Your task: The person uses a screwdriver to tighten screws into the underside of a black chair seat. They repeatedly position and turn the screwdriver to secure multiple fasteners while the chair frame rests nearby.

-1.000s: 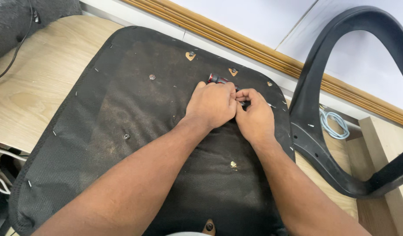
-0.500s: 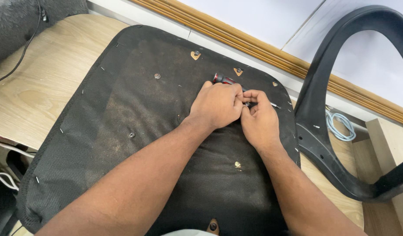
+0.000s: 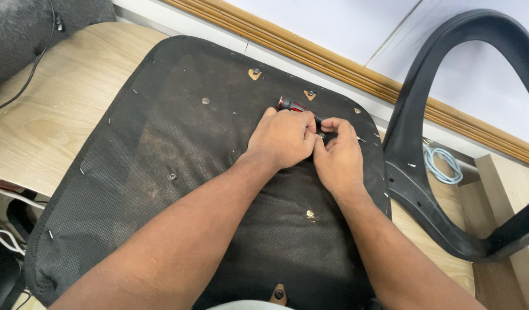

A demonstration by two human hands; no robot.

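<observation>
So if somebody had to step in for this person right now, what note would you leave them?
Left hand: closed around a red-and-black screwdriver, tip hidden between the hands.
Right hand: fingertips pinched at the tool's tip, on the upturned black seat base.
Seat base lies on the wooden table; black chair frame stands to the right.
Done: some screws are seated in the base.
Left: the fastener under the fingers cannot be seen.

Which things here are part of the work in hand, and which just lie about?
In use: left hand gripping the red-handled screwdriver; right hand at its tip; the upturned black seat pad.

Lying about: black chair frame, light blue cable, wooden table.
</observation>
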